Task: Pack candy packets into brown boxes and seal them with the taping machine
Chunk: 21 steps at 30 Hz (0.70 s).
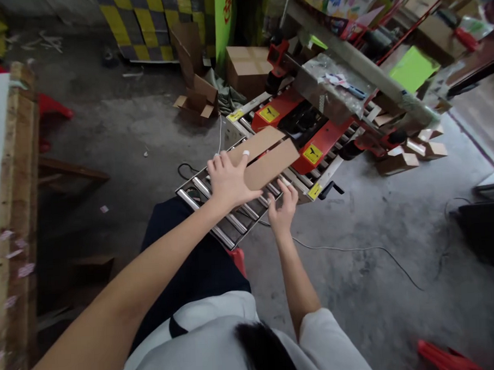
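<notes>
A brown cardboard box [270,154] with its top flaps folded shut sits on the steel roller conveyor [215,208], its far end at the mouth of the red carton-sealing machine [310,133]. My left hand [228,180] lies flat on the near end of the box's top, fingers spread; one finger has a white tape band. My right hand [283,208] is at the box's near right side, fingers apart and pointing at it, touching its lower edge.
The sealer's metal head [333,88] and frame rise over the rollers. Small sealed boxes [409,156] lie beyond the machine. Loose cartons [245,68] stand on the concrete floor behind. A cable [356,249] runs across the floor at right. A wooden pallet stack [15,217] stands at left.
</notes>
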### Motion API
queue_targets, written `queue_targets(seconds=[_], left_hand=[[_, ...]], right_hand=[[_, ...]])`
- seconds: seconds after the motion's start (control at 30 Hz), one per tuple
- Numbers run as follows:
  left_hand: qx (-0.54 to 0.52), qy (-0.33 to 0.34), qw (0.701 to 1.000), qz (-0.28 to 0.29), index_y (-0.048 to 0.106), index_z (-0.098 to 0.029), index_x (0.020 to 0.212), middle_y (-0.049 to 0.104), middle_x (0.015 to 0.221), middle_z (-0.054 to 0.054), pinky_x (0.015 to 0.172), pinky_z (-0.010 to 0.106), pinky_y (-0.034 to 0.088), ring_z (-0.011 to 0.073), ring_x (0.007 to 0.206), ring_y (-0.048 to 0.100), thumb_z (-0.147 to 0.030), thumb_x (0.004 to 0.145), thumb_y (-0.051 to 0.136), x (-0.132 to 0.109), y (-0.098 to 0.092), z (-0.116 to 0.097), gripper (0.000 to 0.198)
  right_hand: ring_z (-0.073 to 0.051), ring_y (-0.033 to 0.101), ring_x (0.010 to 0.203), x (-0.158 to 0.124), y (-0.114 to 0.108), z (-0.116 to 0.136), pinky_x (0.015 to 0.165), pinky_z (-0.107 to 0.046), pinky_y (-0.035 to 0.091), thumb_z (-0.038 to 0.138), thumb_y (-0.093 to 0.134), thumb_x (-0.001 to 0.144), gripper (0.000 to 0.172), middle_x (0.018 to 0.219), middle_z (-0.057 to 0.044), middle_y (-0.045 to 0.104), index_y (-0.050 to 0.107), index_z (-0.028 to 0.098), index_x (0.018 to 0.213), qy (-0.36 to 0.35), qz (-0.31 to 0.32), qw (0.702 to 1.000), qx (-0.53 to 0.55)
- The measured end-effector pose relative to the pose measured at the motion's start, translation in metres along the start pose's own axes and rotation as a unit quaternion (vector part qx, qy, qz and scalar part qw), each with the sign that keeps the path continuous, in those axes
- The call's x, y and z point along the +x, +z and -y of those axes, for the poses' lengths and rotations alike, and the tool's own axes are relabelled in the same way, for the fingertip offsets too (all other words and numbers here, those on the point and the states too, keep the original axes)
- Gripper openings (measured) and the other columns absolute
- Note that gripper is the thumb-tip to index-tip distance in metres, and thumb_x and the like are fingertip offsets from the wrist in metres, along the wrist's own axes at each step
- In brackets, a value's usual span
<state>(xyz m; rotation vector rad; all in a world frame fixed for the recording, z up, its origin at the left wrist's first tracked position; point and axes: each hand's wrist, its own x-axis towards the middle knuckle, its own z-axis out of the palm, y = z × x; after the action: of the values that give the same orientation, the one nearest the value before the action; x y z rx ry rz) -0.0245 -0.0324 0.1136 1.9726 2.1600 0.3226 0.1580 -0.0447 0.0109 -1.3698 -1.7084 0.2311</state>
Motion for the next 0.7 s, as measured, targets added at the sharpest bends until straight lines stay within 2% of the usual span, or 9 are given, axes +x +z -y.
queue_targets(seconds=[0.17, 0.23, 0.3, 0.37, 0.43, 0.53, 0.6, 0.63, 0.7], left_hand=[[-0.060, -0.025, 0.998, -0.020, 0.039, -0.022, 0.156, 0.035, 0.158, 0.023, 0.115, 0.066, 0.017, 0.0558, 0.140, 0.029, -0.074, 0.057, 0.082, 0.090, 0.026, -0.062, 0.121], [-0.104, 0.008, 0.994, -0.034, 0.038, -0.022, 0.157, 0.031, 0.161, 0.022, 0.118, 0.068, 0.010, 0.0547, 0.145, 0.022, -0.072, 0.059, 0.083, 0.124, 0.037, -0.082, 0.118], [-0.179, 0.074, 0.980, -0.050, 0.034, -0.019, 0.158, 0.023, 0.165, 0.022, 0.122, 0.065, 0.007, 0.0501, 0.151, 0.015, -0.068, 0.067, 0.080, 0.143, 0.049, -0.088, 0.113], [-0.262, 0.139, 0.952, -0.073, 0.025, -0.014, 0.160, 0.013, 0.167, 0.025, 0.124, 0.062, 0.010, 0.0446, 0.156, 0.009, -0.061, 0.077, 0.075, 0.139, 0.064, -0.073, 0.107], [-0.315, 0.177, 0.927, -0.102, 0.019, -0.013, 0.160, 0.009, 0.167, 0.028, 0.124, 0.061, 0.017, 0.0408, 0.157, 0.009, -0.054, 0.085, 0.070, 0.106, 0.081, -0.038, 0.099], [-0.311, 0.186, 0.922, -0.135, 0.022, -0.020, 0.157, 0.024, 0.162, 0.026, 0.119, 0.062, 0.031, 0.0374, 0.153, 0.026, -0.047, 0.093, 0.063, 0.016, 0.091, 0.037, 0.081], [-0.258, 0.135, 0.943, -0.159, 0.032, -0.023, 0.151, 0.041, 0.152, 0.022, 0.114, 0.058, 0.040, 0.0337, 0.145, 0.041, -0.044, 0.096, 0.059, -0.051, 0.077, 0.088, 0.065], [-0.220, 0.091, 0.954, -0.182, 0.038, -0.023, 0.147, 0.048, 0.145, 0.020, 0.112, 0.055, 0.044, 0.0314, 0.140, 0.047, -0.042, 0.098, 0.057, -0.082, 0.063, 0.112, 0.056], [-0.121, -0.013, 0.962, -0.246, 0.047, -0.021, 0.136, 0.056, 0.130, 0.016, 0.107, 0.051, 0.048, 0.0275, 0.127, 0.055, -0.039, 0.100, 0.055, -0.138, 0.024, 0.158, 0.041]], right_hand=[[-0.026, 0.059, 0.118, -0.072, -0.045, -0.020, 0.102, -0.049, 0.053, 0.034, 0.052, 0.098, 0.034, 0.122, -0.013, 0.064, 0.063, 0.022, 0.128, 0.081, 0.057, 0.995, 0.000], [-0.025, 0.062, 0.114, -0.103, -0.061, -0.026, 0.095, -0.047, 0.056, 0.032, 0.052, 0.098, 0.033, 0.120, -0.013, 0.066, 0.064, 0.022, 0.126, 0.114, 0.084, 0.990, -0.004], [-0.025, 0.064, 0.110, -0.130, -0.072, -0.028, 0.090, -0.046, 0.059, 0.031, 0.052, 0.097, 0.031, 0.118, -0.013, 0.068, 0.065, 0.022, 0.124, 0.137, 0.108, 0.985, -0.009], [-0.026, 0.066, 0.107, -0.150, -0.075, -0.028, 0.085, -0.045, 0.061, 0.031, 0.052, 0.097, 0.031, 0.116, -0.013, 0.069, 0.065, 0.022, 0.124, 0.148, 0.132, 0.980, -0.007], [-0.026, 0.067, 0.105, -0.159, -0.074, -0.023, 0.084, -0.046, 0.061, 0.032, 0.052, 0.097, 0.030, 0.115, -0.014, 0.069, 0.066, 0.023, 0.123, 0.150, 0.156, 0.976, 0.002], [-0.028, 0.067, 0.101, -0.151, -0.067, -0.016, 0.086, -0.049, 0.060, 0.036, 0.054, 0.096, 0.031, 0.114, -0.014, 0.070, 0.067, 0.022, 0.121, 0.130, 0.188, 0.973, 0.027], [-0.029, 0.067, 0.099, -0.136, -0.057, -0.015, 0.089, -0.051, 0.057, 0.040, 0.057, 0.095, 0.034, 0.113, -0.014, 0.071, 0.068, 0.022, 0.122, 0.102, 0.201, 0.973, 0.045], [-0.029, 0.067, 0.098, -0.128, -0.050, -0.016, 0.090, -0.052, 0.056, 0.041, 0.058, 0.094, 0.036, 0.112, -0.014, 0.071, 0.069, 0.022, 0.122, 0.084, 0.202, 0.974, 0.052], [-0.030, 0.066, 0.097, -0.111, -0.036, -0.015, 0.091, -0.051, 0.054, 0.042, 0.060, 0.093, 0.038, 0.111, -0.014, 0.071, 0.069, 0.021, 0.124, 0.059, 0.200, 0.976, 0.060]])
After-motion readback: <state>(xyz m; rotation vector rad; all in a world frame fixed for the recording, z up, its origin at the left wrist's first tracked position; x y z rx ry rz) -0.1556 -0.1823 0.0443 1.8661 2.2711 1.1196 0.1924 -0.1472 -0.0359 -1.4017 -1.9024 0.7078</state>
